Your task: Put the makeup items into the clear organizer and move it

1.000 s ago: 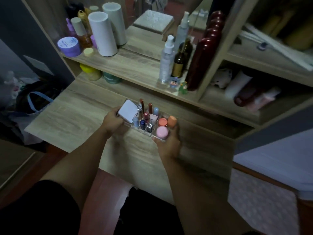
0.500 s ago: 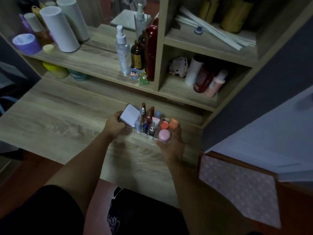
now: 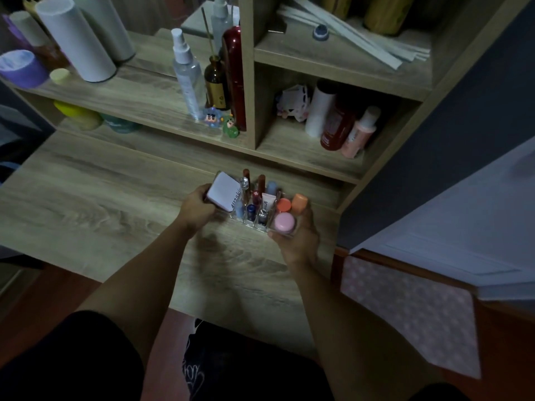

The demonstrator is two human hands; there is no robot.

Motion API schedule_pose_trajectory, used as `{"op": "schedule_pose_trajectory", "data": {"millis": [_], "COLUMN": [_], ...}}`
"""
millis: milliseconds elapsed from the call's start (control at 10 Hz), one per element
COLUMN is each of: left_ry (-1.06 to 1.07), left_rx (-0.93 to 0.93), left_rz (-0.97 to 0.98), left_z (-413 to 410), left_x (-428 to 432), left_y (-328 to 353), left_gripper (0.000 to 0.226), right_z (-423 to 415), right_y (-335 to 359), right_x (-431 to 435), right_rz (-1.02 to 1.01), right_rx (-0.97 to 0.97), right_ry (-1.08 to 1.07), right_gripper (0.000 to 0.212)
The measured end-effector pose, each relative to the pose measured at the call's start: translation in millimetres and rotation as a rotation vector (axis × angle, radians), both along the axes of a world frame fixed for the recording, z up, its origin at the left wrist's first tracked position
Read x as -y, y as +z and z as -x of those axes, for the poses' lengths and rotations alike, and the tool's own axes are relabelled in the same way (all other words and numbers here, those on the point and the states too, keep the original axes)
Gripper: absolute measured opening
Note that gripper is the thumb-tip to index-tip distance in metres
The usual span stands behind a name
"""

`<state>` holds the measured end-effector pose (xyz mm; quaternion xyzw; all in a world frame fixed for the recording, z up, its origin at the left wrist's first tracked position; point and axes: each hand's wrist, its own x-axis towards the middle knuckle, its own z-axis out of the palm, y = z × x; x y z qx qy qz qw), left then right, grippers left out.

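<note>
both hands are on the clear organizer (image 3: 262,224), one at each end, just above the wooden desk top (image 3: 86,204) near its right back corner, under the shelf unit. the left hand (image 3: 198,206) wraps the left end, fingers curled around the side where a white compact (image 3: 224,191) stands tilted in its slot. the right hand (image 3: 298,238) cups the right end from below, thumb along the front edge beside a round pink jar (image 3: 285,222). behind that jar sit a small orange-lidded jar (image 3: 283,205) and a peach cap (image 3: 299,202), touching each other. the middle compartments hold upright sticks and tubes: a dark red lipstick (image 3: 261,183), a pale blue tube (image 3: 271,188), a white tube (image 3: 267,201), a blue bottle (image 3: 250,211). whether the organizer rests on the desk or is lifted a little, i cannot tell; there is a shadow beneath it. on the shelf (image 3: 139,99) behind stand a clear spray bottle (image 3: 188,79), a brown bottle (image 3: 215,82) and a tall dark red bottle (image 3: 236,76), with two little figurines (image 3: 221,123) at their feet. in the cubby to the right lean a red bottle (image 3: 337,127) and a pink bottle (image 3: 359,134).
</note>
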<state>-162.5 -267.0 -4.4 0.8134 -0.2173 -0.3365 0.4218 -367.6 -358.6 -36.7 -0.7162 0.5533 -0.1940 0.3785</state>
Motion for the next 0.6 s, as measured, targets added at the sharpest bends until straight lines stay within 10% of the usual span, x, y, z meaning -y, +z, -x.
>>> {"op": "schedule_pose_trajectory", "data": {"millis": [600], "left_ry": [0.002], "left_rx": [0.130], "left_rz": [-0.138], "left_z": [32], "left_x": [-27], "left_y": [7], "left_gripper": [0.054], "right_z": [25], "right_y": [10], "right_x": [-24], "right_rz": [-0.100], "right_rx": [-0.144], "right_ry": [0.079], "right_gripper": [0.110]}}
